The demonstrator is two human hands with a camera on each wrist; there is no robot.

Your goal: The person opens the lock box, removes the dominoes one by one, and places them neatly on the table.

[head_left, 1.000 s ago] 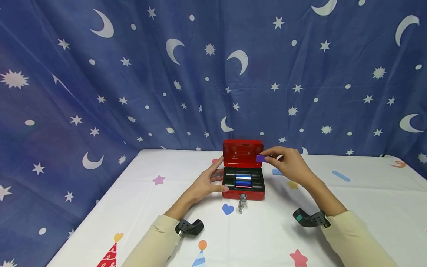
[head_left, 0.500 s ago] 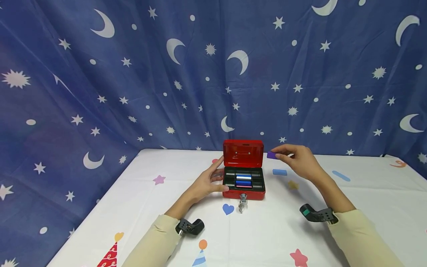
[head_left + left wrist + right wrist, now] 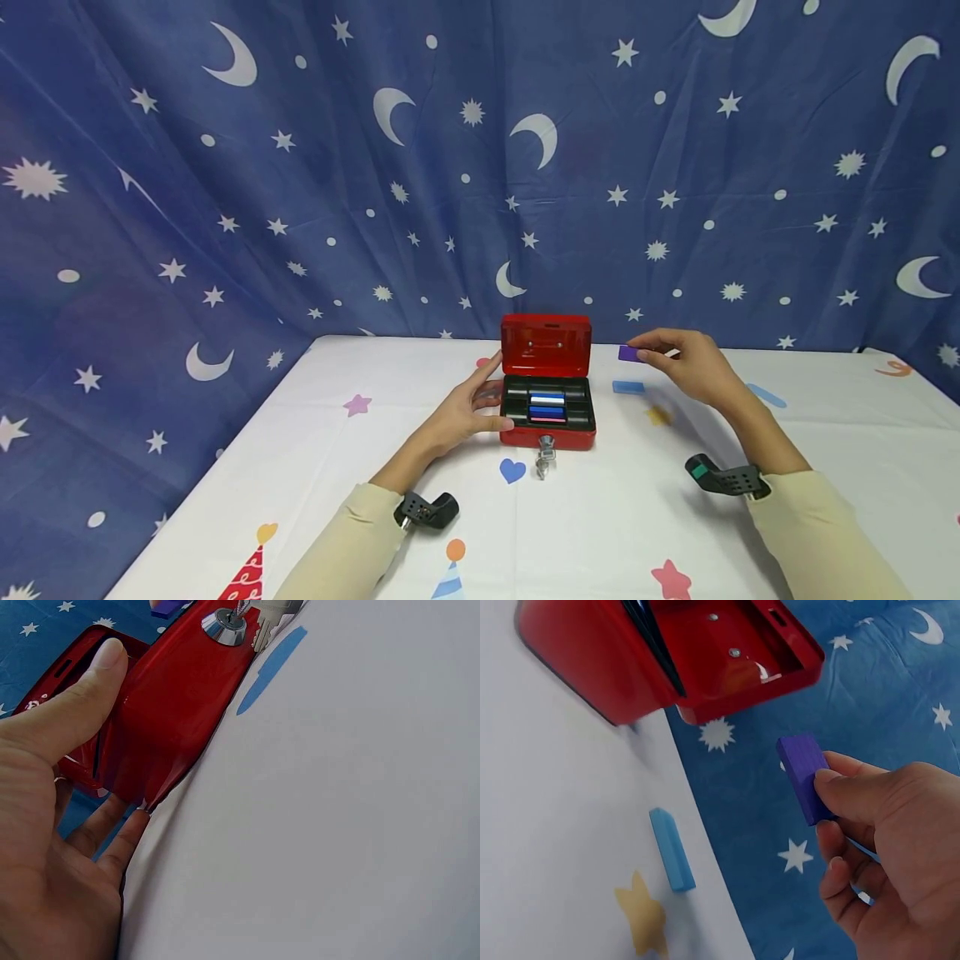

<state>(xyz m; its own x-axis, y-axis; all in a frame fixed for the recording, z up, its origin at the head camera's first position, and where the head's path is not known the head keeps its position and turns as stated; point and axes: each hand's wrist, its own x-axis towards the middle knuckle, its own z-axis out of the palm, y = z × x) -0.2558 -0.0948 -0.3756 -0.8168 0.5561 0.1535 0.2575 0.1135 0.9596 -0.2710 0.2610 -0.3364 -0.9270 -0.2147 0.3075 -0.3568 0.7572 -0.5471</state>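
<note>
A red cash box (image 3: 561, 437) stands on the table with its lid (image 3: 546, 345) raised. Its black tray (image 3: 517, 408) contains a few blue, white and pink blocks (image 3: 547, 406) in the middle compartments. My left hand (image 3: 450, 419) rests spread against the box's left side, thumb on the front rim (image 3: 75, 712). Between thumb and fingers, my right hand (image 3: 690, 367) pinches a flat purple block (image 3: 804, 776), held in the air to the right of the lid. Below it on the table lies a light blue block (image 3: 672, 851).
Keys (image 3: 544, 461) hang from the lock on the box's front. The white tablecloth (image 3: 585, 525) has printed stars, hearts and party hats. Behind the table's far edge hangs a blue curtain (image 3: 450, 208) with moons and stars.
My right hand has moved right with the purple block, away from the lid, uncovering the light blue block. My left hand and the box have stayed in place.
</note>
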